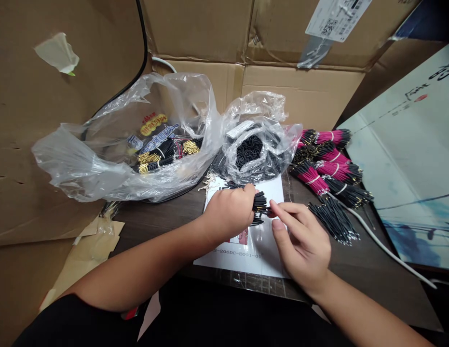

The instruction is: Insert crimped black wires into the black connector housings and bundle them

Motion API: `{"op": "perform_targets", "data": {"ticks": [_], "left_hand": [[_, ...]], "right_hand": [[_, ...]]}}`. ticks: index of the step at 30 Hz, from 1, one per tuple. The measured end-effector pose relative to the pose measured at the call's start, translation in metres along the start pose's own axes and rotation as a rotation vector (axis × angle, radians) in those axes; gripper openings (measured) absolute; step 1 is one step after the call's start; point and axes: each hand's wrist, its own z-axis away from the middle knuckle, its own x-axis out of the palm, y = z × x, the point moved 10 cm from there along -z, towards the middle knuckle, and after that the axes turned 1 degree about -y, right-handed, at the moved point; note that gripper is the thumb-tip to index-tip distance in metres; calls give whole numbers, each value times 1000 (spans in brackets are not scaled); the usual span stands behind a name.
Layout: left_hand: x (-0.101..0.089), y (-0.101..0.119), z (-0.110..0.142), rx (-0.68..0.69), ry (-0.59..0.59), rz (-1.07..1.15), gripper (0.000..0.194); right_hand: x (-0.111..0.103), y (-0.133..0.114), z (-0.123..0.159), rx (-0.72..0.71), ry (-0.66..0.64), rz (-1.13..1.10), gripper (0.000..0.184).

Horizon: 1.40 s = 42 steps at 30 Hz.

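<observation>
The person's left hand point(226, 212) closes firmly around a bundle of black wires point(259, 205), above a white printed sheet point(242, 255) on the dark desk point(358, 284). The right hand point(300, 246) forms a narrow grip just beside the bundle; whether it pinches a wire is hidden. Pink-banded wire bundles point(327, 159) lie at two o'clock, a clear plastic bag point(282, 140) at twelve.
</observation>
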Motion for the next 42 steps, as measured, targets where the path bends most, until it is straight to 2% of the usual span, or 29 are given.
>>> {"op": "perform_targets", "data": {"ticks": [11,14,18,22,27,31,35,42], "left_hand": [[3,-1,1,20,4,59,18],[3,-1,1,27,6,82,18],[3,-1,2,30,-13,112,18],[3,-3,2,13,-21,93,18],[4,-3,1,4,-13,63,18],[5,-1,2,-1,-31,71,15],[5,0,1,-6,-42,50,14],[5,-4,-1,-34,-13,3,16]], "right_hand": [[8,1,5,-53,-56,-14,53],[12,-3,5,-87,-75,54,63],[28,-6,4,-141,-181,164,79],[33,-13,4,-226,-164,320,84],[30,-13,2,-231,-130,419,73],[10,-14,-2,-248,-14,341,56],[-9,-10,0,-206,115,295,53],[3,-9,8,-204,31,227,54]]}}
